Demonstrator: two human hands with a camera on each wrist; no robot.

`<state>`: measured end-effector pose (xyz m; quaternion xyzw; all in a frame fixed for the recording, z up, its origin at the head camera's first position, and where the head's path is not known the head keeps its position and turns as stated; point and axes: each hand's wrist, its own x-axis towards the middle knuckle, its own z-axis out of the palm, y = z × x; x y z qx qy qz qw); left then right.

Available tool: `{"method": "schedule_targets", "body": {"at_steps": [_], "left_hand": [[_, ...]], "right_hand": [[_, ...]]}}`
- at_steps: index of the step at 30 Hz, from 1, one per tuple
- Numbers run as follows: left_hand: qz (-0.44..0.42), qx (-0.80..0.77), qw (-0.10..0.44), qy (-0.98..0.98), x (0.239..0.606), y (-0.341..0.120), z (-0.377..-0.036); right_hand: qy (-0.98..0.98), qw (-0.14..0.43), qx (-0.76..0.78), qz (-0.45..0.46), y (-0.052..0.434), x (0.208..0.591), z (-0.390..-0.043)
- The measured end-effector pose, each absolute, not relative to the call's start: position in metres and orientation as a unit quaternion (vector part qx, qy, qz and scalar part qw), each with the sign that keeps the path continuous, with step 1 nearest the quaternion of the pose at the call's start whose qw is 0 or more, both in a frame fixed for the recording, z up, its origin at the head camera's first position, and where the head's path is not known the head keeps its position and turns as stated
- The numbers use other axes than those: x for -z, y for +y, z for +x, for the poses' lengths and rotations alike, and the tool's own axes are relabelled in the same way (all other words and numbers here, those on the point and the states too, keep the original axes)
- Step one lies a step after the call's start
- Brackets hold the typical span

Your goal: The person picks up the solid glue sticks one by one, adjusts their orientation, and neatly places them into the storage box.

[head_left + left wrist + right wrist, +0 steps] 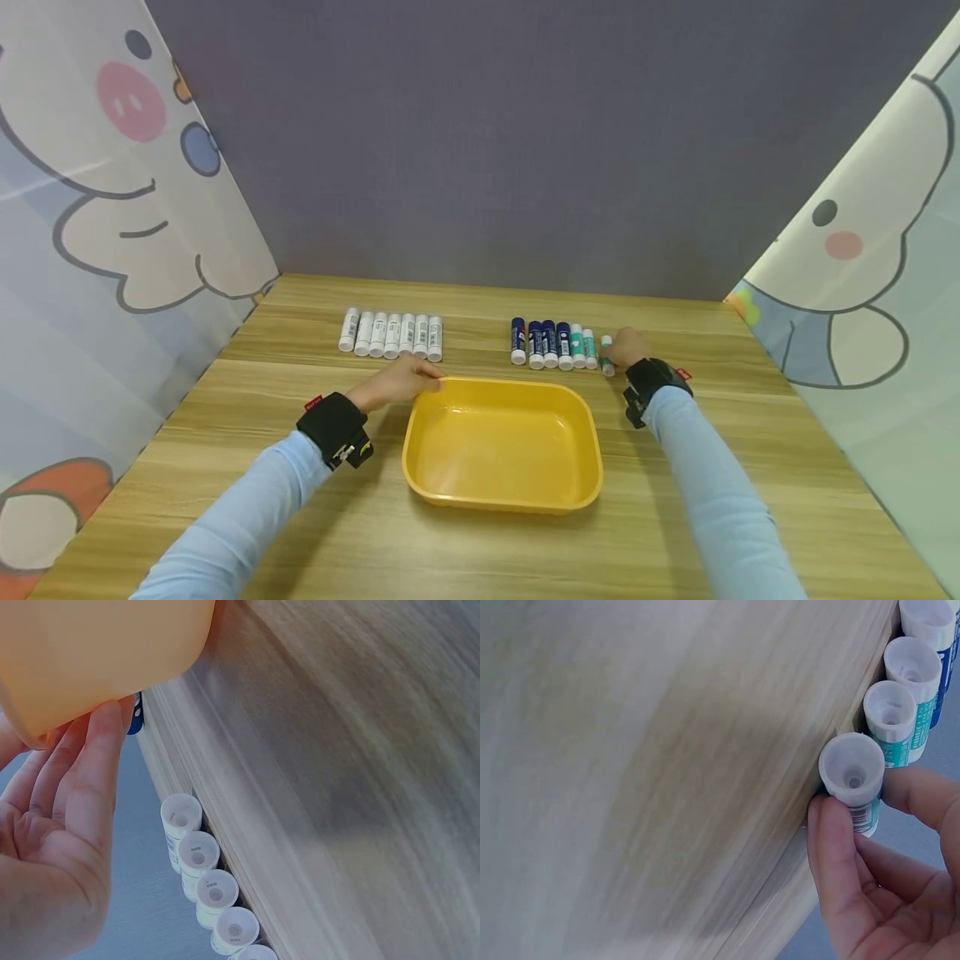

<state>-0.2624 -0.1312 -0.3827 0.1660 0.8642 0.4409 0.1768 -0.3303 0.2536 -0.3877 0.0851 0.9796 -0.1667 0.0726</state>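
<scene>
My left hand (397,382) grips the back left corner of a yellow plastic tray (501,505). In the left wrist view, the fingers (103,742) of that hand meet the tray's rim from outside. My right hand (630,348) is at the right end of the row on the right. It pinches a teal-and-white glue stick (853,769) between thumb and fingers, its white end towards the wrist camera. Just left of it lie two other teal-and-white glue sticks (583,347), then several dark blue glue sticks (549,343) with white ends.
Several white glue sticks (392,335) lie side by side behind the tray, to the left. All rest on a wood-grain table (480,558). A grey panel (495,167) stands along the back edge, with cartoon-printed sheets (127,217) at both sides.
</scene>
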Motion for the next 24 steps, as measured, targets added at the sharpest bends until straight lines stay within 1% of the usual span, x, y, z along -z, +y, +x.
{"method": "schedule_targets", "body": {"at_steps": [9,24], "left_hand": [[0.171,-0.432,0.176,0.868,0.3794,-0.1309,-0.2594],[0.174,-0.417,0.171,0.875,0.3815,-0.1315,-0.2624]], "right_hand": [[0.974,0.095,0.184,0.094,0.2554,0.3907,-0.3319],[0.974,0.085,0.193,0.083,0.2606,0.3936,-0.3348]]}}
